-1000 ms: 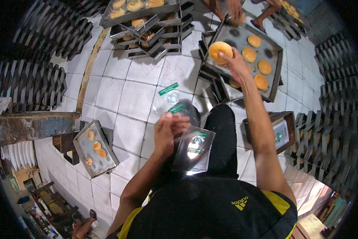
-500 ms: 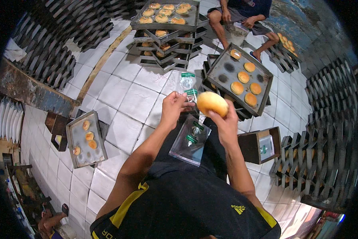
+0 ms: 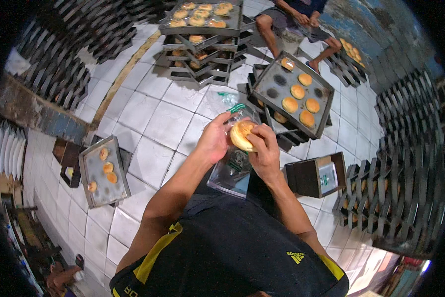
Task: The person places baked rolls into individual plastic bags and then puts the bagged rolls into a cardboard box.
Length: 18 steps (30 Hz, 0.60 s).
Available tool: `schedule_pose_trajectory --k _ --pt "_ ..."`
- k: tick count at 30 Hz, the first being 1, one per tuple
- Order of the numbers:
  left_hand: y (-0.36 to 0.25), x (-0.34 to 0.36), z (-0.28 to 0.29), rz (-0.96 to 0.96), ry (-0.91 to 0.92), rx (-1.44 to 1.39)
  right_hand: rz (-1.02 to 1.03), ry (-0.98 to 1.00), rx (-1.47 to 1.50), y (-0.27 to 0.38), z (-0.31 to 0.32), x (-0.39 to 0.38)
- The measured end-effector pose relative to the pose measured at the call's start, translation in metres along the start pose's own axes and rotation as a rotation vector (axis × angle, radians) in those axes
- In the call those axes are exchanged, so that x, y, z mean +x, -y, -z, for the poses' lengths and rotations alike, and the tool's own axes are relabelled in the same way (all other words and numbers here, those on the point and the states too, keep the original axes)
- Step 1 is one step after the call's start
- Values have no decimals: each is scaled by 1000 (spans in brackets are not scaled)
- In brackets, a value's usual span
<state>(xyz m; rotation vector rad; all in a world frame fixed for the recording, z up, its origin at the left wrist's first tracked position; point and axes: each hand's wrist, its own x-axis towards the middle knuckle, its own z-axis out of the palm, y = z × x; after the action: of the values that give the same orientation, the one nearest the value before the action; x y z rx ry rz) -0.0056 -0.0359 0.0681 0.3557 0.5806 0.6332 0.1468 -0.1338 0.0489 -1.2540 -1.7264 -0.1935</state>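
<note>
A round golden bun [image 3: 240,136] is in front of my lap, gripped from above by the curled fingers of my right hand [image 3: 266,151]. My left hand [image 3: 214,140] holds a clear plastic bag [image 3: 241,110] with green print, its fingers partly behind the bag and the bun. The bun is against the bag; whether it is inside the mouth I cannot tell. Below my hands, a pile of clear bags [image 3: 226,179] lies on my lap. To the right ahead, a metal tray [image 3: 277,94] carries several buns, one of them wrapped.
A tall stack of trays [image 3: 202,32] with wrapped buns on top stands ahead. On the left is a smaller tray [image 3: 97,190] with several buns; at right, a box [image 3: 301,179] holding bags. Racked trays [image 3: 380,193] line the right side. Another person [image 3: 294,20] sits at the far side.
My right hand has brought the bun left and down against the bag, turning it. My left hand has lowered slightly, the bag now spread around its fingers.
</note>
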Motion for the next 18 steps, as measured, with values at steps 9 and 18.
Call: schedule_pose_trajectory --k 9,18 --pt "10 6 72 -84 117 -228 -170 412 76 39 -55 -17" --pt "20 26 28 -425 37 -109 -210 401 44 8 -57 34"
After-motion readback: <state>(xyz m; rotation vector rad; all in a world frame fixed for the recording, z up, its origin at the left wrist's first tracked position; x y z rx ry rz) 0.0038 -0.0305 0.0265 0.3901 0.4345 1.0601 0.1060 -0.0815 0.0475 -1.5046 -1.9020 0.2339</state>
